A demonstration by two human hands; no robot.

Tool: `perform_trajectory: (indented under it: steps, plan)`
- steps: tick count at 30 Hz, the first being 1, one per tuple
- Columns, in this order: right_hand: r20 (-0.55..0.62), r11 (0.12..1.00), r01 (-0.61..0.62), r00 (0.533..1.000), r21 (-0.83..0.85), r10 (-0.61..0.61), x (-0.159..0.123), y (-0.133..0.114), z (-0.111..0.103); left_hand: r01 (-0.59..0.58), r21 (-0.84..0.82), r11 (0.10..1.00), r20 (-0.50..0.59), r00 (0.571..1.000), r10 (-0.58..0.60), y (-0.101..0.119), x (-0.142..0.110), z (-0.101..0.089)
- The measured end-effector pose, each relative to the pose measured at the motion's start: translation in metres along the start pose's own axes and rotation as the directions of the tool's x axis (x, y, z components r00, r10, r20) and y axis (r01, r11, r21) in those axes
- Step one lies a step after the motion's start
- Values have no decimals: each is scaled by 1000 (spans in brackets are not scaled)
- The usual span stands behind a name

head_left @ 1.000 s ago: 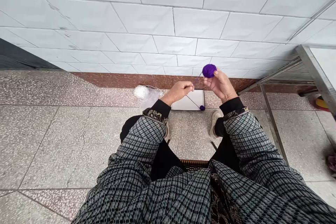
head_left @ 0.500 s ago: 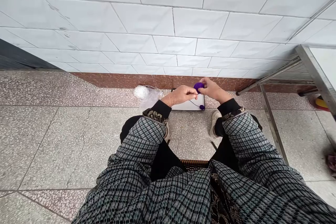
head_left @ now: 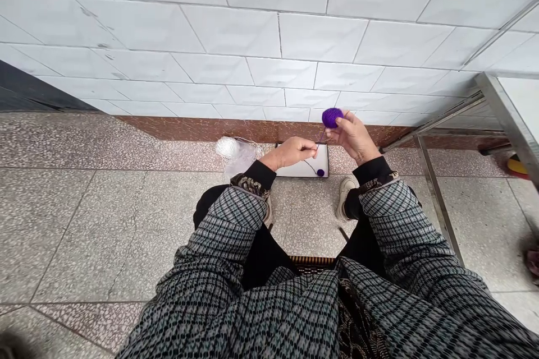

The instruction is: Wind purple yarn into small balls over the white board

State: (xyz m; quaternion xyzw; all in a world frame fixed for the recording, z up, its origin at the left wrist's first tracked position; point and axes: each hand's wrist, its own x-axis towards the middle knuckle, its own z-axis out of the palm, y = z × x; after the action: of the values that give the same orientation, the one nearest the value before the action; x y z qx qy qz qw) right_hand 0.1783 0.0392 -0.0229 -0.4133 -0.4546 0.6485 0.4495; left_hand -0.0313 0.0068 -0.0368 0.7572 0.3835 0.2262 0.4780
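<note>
In my right hand (head_left: 352, 134) is a purple ball of yarn (head_left: 332, 118), gripped by the fingertips and raised in front of the wall's base. A purple strand runs from it down to my left hand (head_left: 295, 152), whose thumb and fingers pinch the yarn. Below the hands lies a shallow white box (head_left: 295, 170) with a dark rim, partly covered by my left hand. Inside its right end rests a smaller purple yarn ball (head_left: 320, 173), with a strand leading up toward my left hand.
A white ball of yarn (head_left: 228, 148) with clear plastic (head_left: 242, 160) sits left of the box. The tiled wall (head_left: 261, 73) rises just beyond. A metal-framed table (head_left: 433, 196) stands at the right, and a yellow and red object (head_left: 516, 165) lies beneath it.
My right hand has lifted the larger purple ball up and to the right, lengthening the strand between my hands. The small ball has shifted slightly left. My left hand has stayed nearly still.
</note>
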Motion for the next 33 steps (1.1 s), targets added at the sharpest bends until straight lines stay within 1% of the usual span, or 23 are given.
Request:
perform_trajectory:
  steps: [2, 4, 7, 10, 12, 13, 16, 18, 19, 21, 23, 25, 26, 28, 30, 32, 33]
  plan:
    - [-74, 992, -44, 997, -114, 36, 3, 8, 2, -35, -10, 999, 52, 998, 36, 4, -1, 2]
    - [-95, 969, -73, 994, -238, 52, 5, 16, 4, -48, -8, 999, 45, 998, 49, 6, -3, 1]
    - [-78, 910, -93, 995, -404, 67, 6, 22, 6, -44, -1, 999, -15, 999, 44, 7, -5, -3]
    - [-2, 858, -98, 994, -504, 112, 3, 21, 6, -28, 9, 1000, -124, 992, 29, 5, -5, -7]
    - [103, 844, -90, 980, -528, 169, 0, 17, 6, -18, 17, 1000, -203, 979, 21, 4, -5, -9]
    - [164, 840, -83, 966, -536, 200, -2, 15, 6, -14, 22, 1000, -237, 971, 19, 4, -5, -10]
    - [326, 838, -67, 902, -541, 283, -7, 7, 7, -3, 34, 999, -295, 955, 13, 3, -5, -12]
    - [389, 863, -81, 868, -499, 307, -10, 3, 8, 8, 42, 999, -319, 948, 6, 3, -4, -13]
    - [408, 886, -93, 862, -454, 300, -12, 1, 9, 18, 44, 999, -333, 943, -2, 2, -4, -13]
    - [418, 937, -121, 871, -327, 258, -14, -2, 10, 45, 38, 998, -370, 929, -27, 1, -2, -13]
    - [392, 973, -143, 897, -180, 204, -15, -5, 10, 74, 17, 997, -406, 912, -61, -1, 0, -11]
    - [334, 989, -141, 931, -50, 149, -14, -6, 11, 93, -9, 996, -428, 900, -88, -2, 2, -8]
    - [293, 992, -124, 949, 2, 118, -13, -6, 11, 95, -20, 995, -420, 903, -94, -2, 2, -6]
    - [194, 996, -64, 980, 63, 51, -9, -4, 11, 86, -25, 996, -343, 935, -89, -2, 3, -2]
    - [89, 999, -7, 996, 37, 4, -4, 1, 11, 67, -12, 998, -214, 974, -68, 0, 3, 3]
    - [-7, 996, 7, 1000, -91, -8, 1, 8, 10, 53, 7, 999, -98, 994, -52, 3, 2, 6]
    - [-44, 983, -7, 999, -184, -1, 3, 12, 9, 49, 16, 999, -64, 997, -47, 3, 1, 6]
